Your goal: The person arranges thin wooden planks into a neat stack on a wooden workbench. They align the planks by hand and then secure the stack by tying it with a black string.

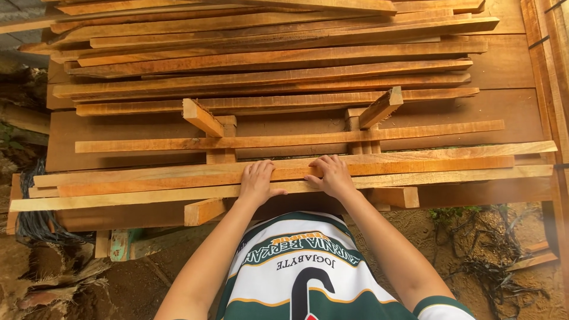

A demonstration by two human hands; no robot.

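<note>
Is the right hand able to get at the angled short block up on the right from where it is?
Probably yes: the right hand rests on the front slats, and nothing stands between it and the block.

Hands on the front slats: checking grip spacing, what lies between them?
Head view: only a bare stretch of wooden slat lies between left hand and right hand.

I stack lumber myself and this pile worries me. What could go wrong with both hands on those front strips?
The long thin orange-brown wooden strips overhang their short wooden cross blocks, so pushing may tip or slide them off. Both the left hand and right hand press bare on rough-sawn edges: splinters seem likely. The tilted loose block could get knocked down.
</note>
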